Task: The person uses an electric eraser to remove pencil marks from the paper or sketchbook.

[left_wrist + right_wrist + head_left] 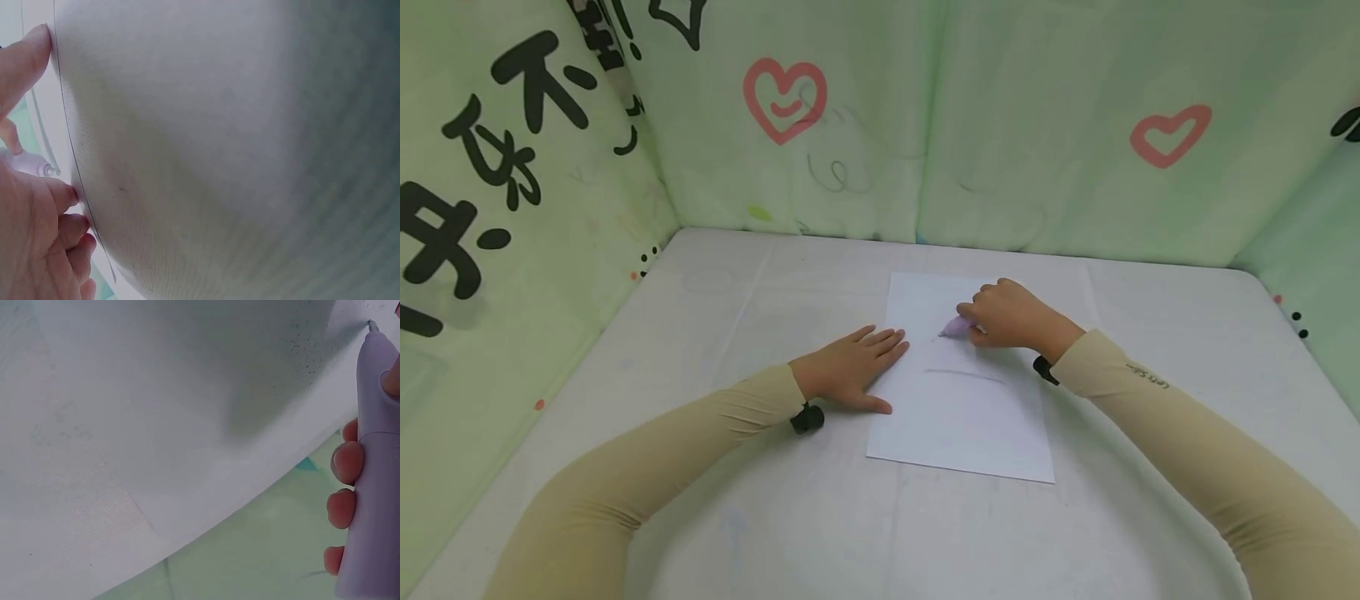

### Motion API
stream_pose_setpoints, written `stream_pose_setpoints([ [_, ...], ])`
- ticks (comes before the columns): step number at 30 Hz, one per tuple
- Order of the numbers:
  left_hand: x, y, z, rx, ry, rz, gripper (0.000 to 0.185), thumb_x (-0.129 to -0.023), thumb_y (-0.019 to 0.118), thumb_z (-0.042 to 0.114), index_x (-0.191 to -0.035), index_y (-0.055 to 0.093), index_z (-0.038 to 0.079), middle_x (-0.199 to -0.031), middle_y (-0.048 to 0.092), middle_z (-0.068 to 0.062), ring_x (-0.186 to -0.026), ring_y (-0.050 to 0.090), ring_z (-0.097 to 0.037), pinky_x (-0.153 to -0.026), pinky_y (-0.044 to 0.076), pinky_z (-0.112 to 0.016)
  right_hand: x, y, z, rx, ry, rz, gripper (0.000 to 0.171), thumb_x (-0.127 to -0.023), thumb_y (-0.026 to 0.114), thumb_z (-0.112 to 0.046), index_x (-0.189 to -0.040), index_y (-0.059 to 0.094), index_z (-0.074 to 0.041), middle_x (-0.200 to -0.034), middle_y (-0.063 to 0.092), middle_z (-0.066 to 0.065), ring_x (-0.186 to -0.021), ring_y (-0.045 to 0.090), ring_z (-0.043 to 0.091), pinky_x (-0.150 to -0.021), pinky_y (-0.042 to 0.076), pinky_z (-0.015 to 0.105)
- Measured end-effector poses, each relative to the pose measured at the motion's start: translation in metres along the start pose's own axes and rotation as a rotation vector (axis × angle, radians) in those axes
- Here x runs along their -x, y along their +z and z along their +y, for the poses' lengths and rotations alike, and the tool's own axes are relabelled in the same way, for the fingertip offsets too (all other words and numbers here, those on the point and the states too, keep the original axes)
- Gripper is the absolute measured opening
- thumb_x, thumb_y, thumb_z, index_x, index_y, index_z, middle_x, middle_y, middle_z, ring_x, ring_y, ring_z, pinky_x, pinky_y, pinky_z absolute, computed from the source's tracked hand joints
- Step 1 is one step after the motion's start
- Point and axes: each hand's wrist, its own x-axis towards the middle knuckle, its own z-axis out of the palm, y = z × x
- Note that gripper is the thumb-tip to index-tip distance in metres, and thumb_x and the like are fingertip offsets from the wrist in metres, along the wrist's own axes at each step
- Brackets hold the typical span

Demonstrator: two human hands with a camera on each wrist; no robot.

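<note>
A white sheet of paper (955, 429) lies on the table, with a faint grey curved line (966, 374) across its middle. My right hand (1011, 315) grips a light purple electric eraser (381, 500), fingers curled round its body. Its narrow grey tip points down and left at the upper part of the sheet. Small dark crumbs (303, 353) are scattered near the tip in the right wrist view. Fingers spread and fairly straight, my left hand (850, 367) rests on the left edge of the sheet.
A white cloth covers the table (760, 517). Green curtains (1022, 125) with red hearts and black characters stand along the back and both sides. Black wrist cameras (807, 418) sit under both cuffs.
</note>
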Motion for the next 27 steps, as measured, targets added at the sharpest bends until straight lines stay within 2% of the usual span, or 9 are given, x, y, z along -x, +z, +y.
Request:
stream_pose_setpoints([
  [13,-0.0015,-0.0003,0.0003,-0.004,-0.006,-0.005,0.094,-0.087,0.043,0.067,-0.152,0.008,0.007,-0.159,0.009,-0.01,-0.148,0.01,-0.022,-0.121,0.005,-0.04,-0.0029,-0.001,-0.0021,-0.001,-0.024,0.003,0.008,-0.073,0.061,-0.011,-0.071,0.053,-0.011,-0.052,0.048,0.0,-0.051,0.046,0.018,-0.05,0.039,0.033],
  [27,-0.0005,-0.0006,-0.0001,-0.003,-0.001,0.001,0.094,-0.088,0.043,0.066,-0.152,0.009,0.006,-0.159,0.009,-0.01,-0.148,0.011,-0.022,-0.121,0.006,-0.04,-0.0035,-0.0007,-0.0013,0.007,-0.011,0.008,0.009,-0.073,0.061,-0.01,-0.07,0.052,-0.011,-0.052,0.047,0.001,-0.051,0.046,0.018,-0.049,0.037,0.033],
])
